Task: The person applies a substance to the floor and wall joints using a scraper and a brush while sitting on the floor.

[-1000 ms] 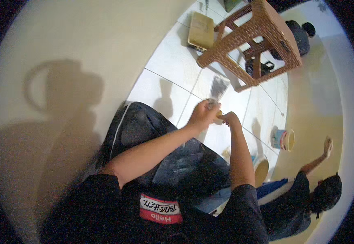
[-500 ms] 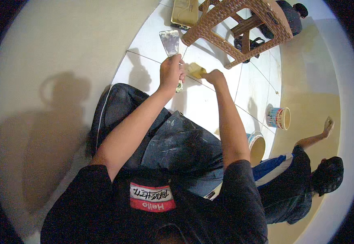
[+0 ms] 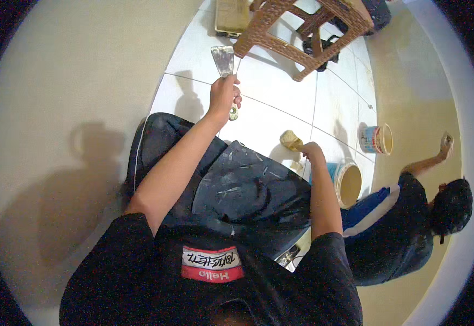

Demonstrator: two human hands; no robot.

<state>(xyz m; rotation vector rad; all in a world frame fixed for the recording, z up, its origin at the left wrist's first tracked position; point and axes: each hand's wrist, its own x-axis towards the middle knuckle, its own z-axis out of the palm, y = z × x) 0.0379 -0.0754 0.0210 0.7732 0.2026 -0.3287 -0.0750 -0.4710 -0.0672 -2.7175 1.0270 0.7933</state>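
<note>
Through the head camera, I looked first past the dark, smeared trousers (image 3: 242,185) to the left hand (image 3: 224,98), its fingers wrapped round the handle of a putty knife (image 3: 223,61), the crusted blade pointing away over the white tiles. The right hand (image 3: 313,152) had the paintbrush (image 3: 290,140) pinched by its handle, tan bristles angled up and left. Half a second earlier that brush was close beside the knife; now it had swung down and right, while the left hand's hold looked unchanged. I judged that the two tools were no longer working against each other. The brush was near the larger bucket (image 3: 332,169), outside its mouth. Farther out stood a smaller bucket (image 3: 368,138) and the brown woven-pattern stool (image 3: 261,27), with a co-worker (image 3: 394,233) off right, one arm raised to the wall.
</note>
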